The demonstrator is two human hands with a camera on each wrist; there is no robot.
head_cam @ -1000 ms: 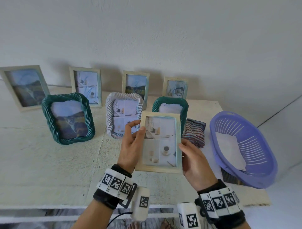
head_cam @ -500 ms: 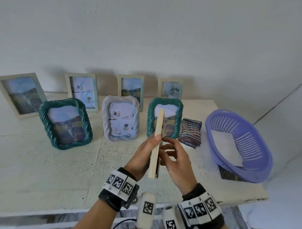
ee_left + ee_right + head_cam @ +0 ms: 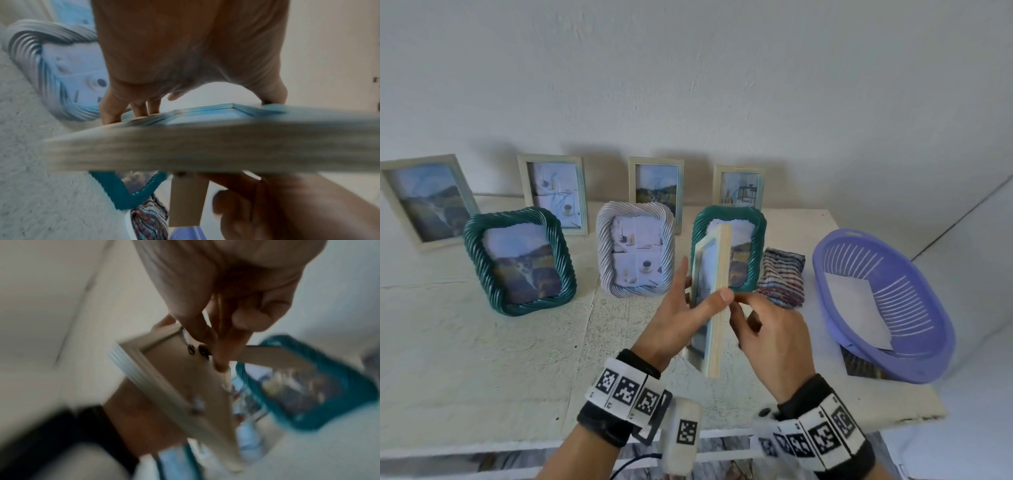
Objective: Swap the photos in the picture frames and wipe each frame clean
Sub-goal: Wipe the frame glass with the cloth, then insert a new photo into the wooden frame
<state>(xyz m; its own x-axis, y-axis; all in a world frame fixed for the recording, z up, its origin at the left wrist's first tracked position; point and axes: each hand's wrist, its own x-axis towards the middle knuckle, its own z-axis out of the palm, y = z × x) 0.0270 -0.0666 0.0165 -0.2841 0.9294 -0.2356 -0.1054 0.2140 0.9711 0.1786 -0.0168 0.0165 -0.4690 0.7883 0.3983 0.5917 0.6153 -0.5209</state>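
I hold a pale wooden frame (image 3: 717,308) upright and edge-on above the table (image 3: 482,359). My left hand (image 3: 703,284) grips it, the fingers (image 3: 141,110) flat on the glass side and the thumb over the edge. My right hand (image 3: 743,311) is behind it, fingers curled onto the brown backing (image 3: 180,378) beside small metal clips (image 3: 192,348). The frame's card stand (image 3: 187,199) sticks out from the back. A folded striped cloth (image 3: 782,277) lies to the right, by a teal rope frame (image 3: 753,253).
A white rope frame (image 3: 635,214) and another teal rope frame (image 3: 472,260) stand in the front row. Several wooden frames lean on the wall behind. A purple basket (image 3: 941,329) holding a white sheet (image 3: 856,308) sits at the right table edge, over a dark photo (image 3: 859,368).
The wooden frame has turned from facing me to edge-on. My right hand left the frame's right side and went behind it to the backing. The left hand kept its hold.
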